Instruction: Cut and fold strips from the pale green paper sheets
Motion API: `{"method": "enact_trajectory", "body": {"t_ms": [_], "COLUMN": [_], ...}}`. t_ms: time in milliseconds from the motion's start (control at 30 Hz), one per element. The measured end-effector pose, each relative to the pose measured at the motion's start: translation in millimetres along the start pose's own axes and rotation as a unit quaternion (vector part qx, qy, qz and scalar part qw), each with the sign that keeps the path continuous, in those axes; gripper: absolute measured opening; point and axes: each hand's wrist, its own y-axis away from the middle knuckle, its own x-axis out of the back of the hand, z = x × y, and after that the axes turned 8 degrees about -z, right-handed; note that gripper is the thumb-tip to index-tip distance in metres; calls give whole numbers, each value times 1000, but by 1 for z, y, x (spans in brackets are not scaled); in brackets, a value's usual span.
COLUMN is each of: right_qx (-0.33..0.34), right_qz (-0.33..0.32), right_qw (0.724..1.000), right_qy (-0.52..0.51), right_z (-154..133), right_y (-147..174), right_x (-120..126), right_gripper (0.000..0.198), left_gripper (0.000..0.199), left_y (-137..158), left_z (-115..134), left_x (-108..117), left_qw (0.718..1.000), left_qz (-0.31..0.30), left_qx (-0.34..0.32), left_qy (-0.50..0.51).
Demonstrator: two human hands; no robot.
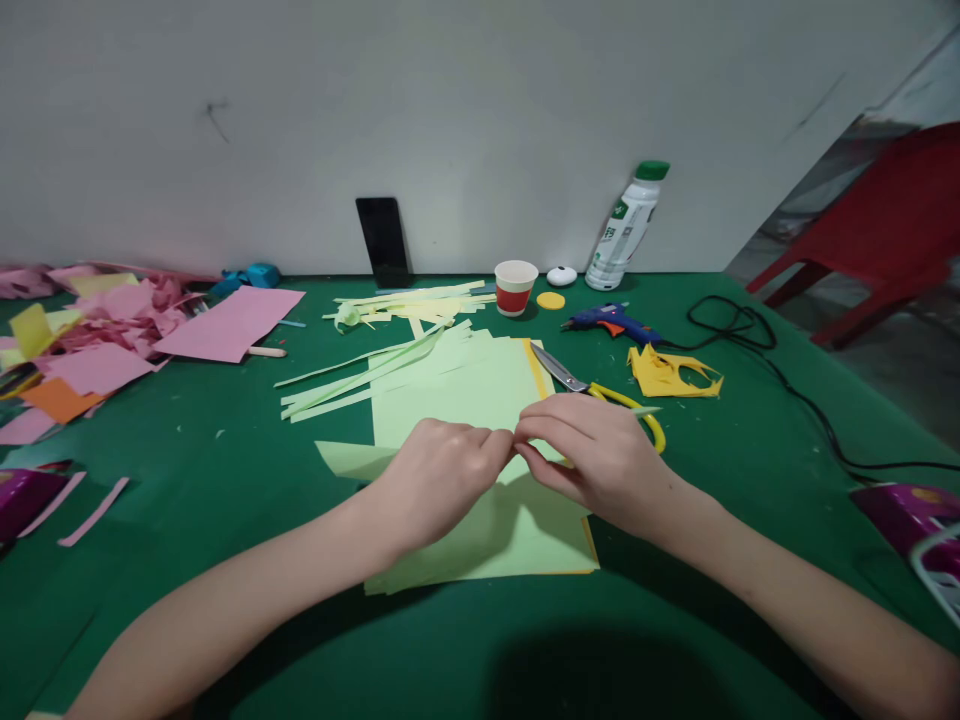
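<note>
My left hand is closed, thumb and fingers pinched, with a wide end of a light green paper strip sticking out to its left. Fingertip to fingertip with it, my right hand is closed in a pinch too. A thin green tip shows past the right hand's knuckles; whether it belongs to the same strip is hidden by the fingers. Both hands are over a stack of light green paper sheets, with some yellow at its edges. Just beyond the right hand lie scissors with yellow handles, partly covered by that hand.
Cut green strips lie at the stack's far left. Behind stand a paper cup, a phone and a leaning bottle. A blue glue gun trails a black cord at right. Pink paper scraps pile up left.
</note>
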Motion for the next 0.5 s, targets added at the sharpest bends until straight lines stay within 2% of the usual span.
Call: {"method": "enact_trajectory", "body": {"t_ms": [167, 367, 500], "right_qx": [2, -37, -74], "right_qz": [-17, -43, -47], "right_qw": [1000, 998, 995], "right_qy": [-17, -1, 38], "right_z": [0, 1, 14], "right_y": [0, 1, 2], "right_x": [1, 3, 9], "right_gripper": [6, 9, 10], "left_gripper": [30, 39, 42], "left_y": [4, 4, 3], "left_z": [3, 3, -2], "left_x": [4, 8, 11], "left_qw": [1000, 999, 998], "left_qz": [11, 20, 38], "left_qx": [13, 28, 46], "left_qy": [26, 24, 17]}}
